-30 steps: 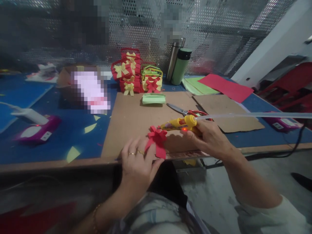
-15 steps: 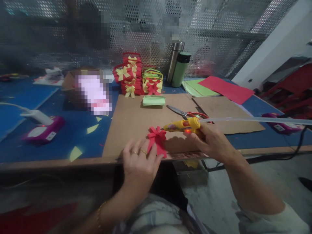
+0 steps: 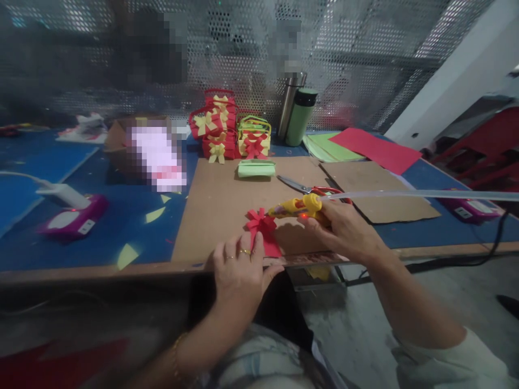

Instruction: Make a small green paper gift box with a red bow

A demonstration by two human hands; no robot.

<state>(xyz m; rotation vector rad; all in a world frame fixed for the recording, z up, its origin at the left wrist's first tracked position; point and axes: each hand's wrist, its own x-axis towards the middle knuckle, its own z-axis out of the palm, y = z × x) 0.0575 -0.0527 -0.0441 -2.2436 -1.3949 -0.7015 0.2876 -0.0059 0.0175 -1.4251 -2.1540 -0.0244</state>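
Head view: your left hand (image 3: 239, 270) sits at the near edge of the cardboard sheet (image 3: 219, 205). Its grip pinches the lower tail of the red paper bow (image 3: 263, 227), fingers on top, thumb by the edge. Bow lies flat on the cardboard's near-middle, just fwd of that hand. Your right hand (image 3: 344, 229) is over the cardboard's near-right part, grip clenched round the yellow glue gun (image 3: 298, 206). Nozzle pts left at bow's centre; touching or just short, can't tell. Clear glue stick (image 3: 417, 193) juts out the back, past the cardboard's right edge. Scissors (image 3: 312, 188) lie on the cardboard behind the gun.
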